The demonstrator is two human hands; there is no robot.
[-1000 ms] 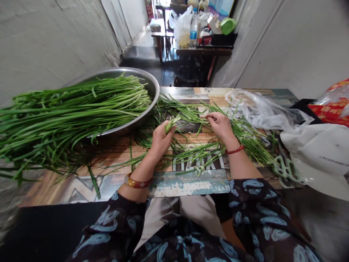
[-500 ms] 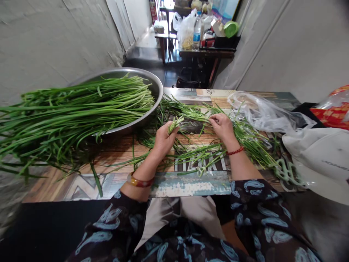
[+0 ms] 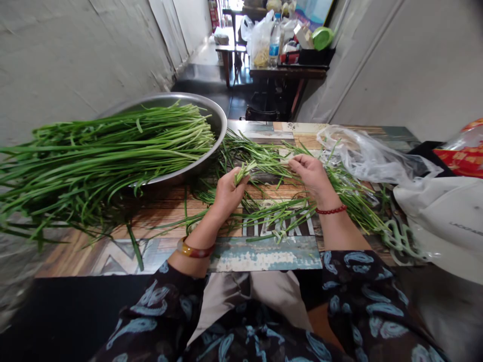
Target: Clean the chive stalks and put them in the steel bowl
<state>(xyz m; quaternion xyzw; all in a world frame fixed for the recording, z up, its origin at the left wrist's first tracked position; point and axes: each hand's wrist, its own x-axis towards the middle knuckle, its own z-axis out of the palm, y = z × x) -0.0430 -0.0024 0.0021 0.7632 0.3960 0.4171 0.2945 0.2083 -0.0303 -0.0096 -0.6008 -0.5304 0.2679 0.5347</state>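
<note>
My left hand (image 3: 229,193) is closed around a small bunch of garlic chives (image 3: 243,173), whose pale cut ends poke out above the thumb. To its right, my right hand (image 3: 311,175) is pinched at the fingertips, close over loose stalks; whatever lies between thumb and finger is too small to make out. Loose chives (image 3: 279,217) are strewn over the wood-patterned table (image 3: 264,256) below and between the hands. On the left, a big heap of chives (image 3: 128,143) fills a metal basin (image 3: 225,123) and hangs over its side.
A crumpled clear plastic bag (image 3: 372,158) lies at the right back. Scissors with pale green handles (image 3: 402,236) rest beside a white cap (image 3: 445,221) at the right edge. Another table (image 3: 290,74) behind carries bags and a water bottle (image 3: 274,42). Walls flank both sides.
My right hand has shifted very slightly left, its fingers still pinched. The left hand keeps its bunch in nearly the same spot. The whole view has moved a little.
</note>
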